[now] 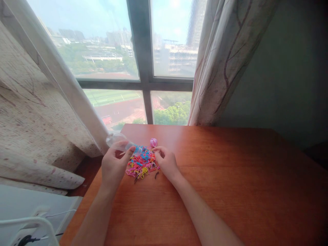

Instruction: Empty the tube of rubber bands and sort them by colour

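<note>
My left hand (113, 166) grips a clear plastic bottle (120, 141), tipped on its side with its mouth pointing right toward a heap of small colourful rubber bands (142, 162) on the wooden table (230, 177). My right hand (167, 162) rests at the right edge of the heap with its fingers curled in a pinch; what they hold is too small to make out. A small pink cap (153, 142) lies just behind the heap. A single dark band (156, 174) lies apart in front of the heap.
A window (143, 68) with curtains on both sides rises behind the table's far edge. The left curtain (38, 112) hangs close to the bottle. White furniture with cables (30, 222) stands at lower left beside the table.
</note>
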`<state>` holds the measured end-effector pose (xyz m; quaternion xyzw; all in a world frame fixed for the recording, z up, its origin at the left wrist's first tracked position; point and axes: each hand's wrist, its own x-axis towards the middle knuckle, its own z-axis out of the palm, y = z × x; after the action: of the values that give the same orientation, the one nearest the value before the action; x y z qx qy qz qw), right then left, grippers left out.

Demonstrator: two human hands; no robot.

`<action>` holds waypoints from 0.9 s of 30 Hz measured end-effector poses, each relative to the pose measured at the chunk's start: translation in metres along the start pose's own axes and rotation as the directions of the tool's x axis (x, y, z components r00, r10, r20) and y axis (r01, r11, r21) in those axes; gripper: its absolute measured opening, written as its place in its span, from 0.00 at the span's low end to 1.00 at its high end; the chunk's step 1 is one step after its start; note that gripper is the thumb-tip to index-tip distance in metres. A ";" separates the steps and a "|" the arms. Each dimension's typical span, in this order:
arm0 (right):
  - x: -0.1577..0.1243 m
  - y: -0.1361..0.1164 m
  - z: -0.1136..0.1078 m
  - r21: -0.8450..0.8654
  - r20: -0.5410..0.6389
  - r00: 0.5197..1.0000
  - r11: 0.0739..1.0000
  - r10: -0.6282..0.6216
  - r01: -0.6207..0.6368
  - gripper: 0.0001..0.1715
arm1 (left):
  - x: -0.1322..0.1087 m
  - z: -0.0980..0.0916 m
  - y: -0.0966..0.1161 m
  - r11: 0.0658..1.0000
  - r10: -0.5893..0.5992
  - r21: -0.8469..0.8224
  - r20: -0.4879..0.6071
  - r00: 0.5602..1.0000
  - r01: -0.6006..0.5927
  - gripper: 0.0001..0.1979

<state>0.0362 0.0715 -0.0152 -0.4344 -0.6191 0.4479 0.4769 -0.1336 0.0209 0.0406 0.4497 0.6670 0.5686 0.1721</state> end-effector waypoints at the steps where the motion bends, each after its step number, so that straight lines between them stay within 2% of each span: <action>1: 0.000 0.000 0.000 -0.001 0.000 1.000 1.000 0.000 0.000 0.15 | 0.000 0.000 0.000 1.000 -0.015 -0.020 0.014 1.000 0.015 0.22; 3: -0.001 -0.001 0.000 -0.001 0.001 1.000 1.000 0.001 -0.001 0.15 | -0.001 -0.001 0.001 0.999 -0.026 -0.029 0.030 0.999 0.027 0.22; 8: -0.001 -0.001 0.000 0.004 0.001 1.000 1.000 0.013 -0.013 0.15 | -0.005 -0.004 0.005 0.998 0.030 0.048 0.019 0.999 -0.031 0.19; 13: -0.001 0.001 -0.001 -0.002 -0.015 1.000 1.000 0.021 -0.021 0.15 | -0.005 -0.008 0.006 0.983 0.092 0.143 0.177 0.980 -0.118 0.25; 19: -0.002 -0.001 0.000 -0.013 -0.010 1.000 1.000 0.013 -0.014 0.15 | -0.005 -0.007 0.015 0.958 0.159 0.222 0.120 0.980 -0.182 0.26; 22: -0.003 -0.001 0.001 -0.017 0.000 1.000 1.000 0.013 -0.013 0.15 | -0.003 -0.004 0.008 0.963 0.097 0.238 0.135 0.986 -0.127 0.24; 25: -0.003 -0.001 0.001 -0.020 0.011 1.000 1.000 0.012 -0.012 0.15 | 0.000 -0.002 -0.001 0.992 -0.013 0.128 0.123 0.992 -0.003 0.24; 27: -0.004 -0.001 0.002 -0.022 0.017 1.000 1.000 0.008 -0.008 0.15 | 0.002 -0.003 -0.003 0.997 -0.040 0.063 0.119 0.992 0.033 0.24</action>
<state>0.0350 0.0675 -0.0152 -0.4382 -0.6262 0.4468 0.4650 -0.1383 0.0203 0.0388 0.4760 0.6805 0.5166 0.2084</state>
